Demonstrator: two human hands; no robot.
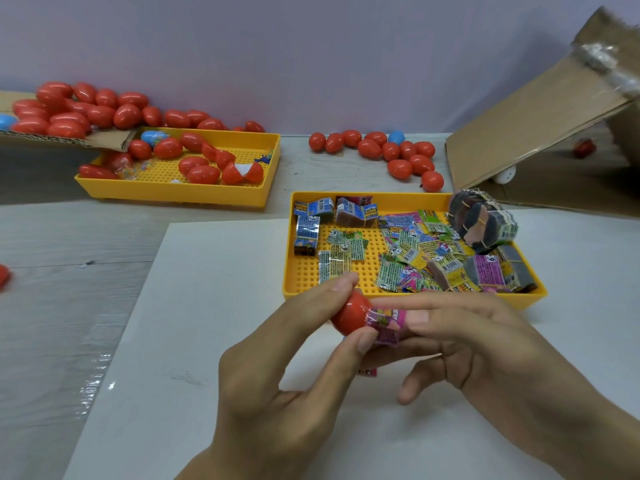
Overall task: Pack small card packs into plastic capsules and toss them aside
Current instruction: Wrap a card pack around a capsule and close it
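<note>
Over white sheet | capsule half mouth rightward | card pack lengthwise left-right

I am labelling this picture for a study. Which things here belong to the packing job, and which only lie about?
Belonging to the job:
- red capsule half, held by the left hand
- pink card pack, pushed in by the right hand
- tray of card packs
- tray of capsules
- closed capsules on the table

Only lying about:
- cardboard flap
- white sheet

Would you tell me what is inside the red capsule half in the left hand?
A pink card pack sticks out of the red capsule half; its inserted end is hidden by the shell.
</note>
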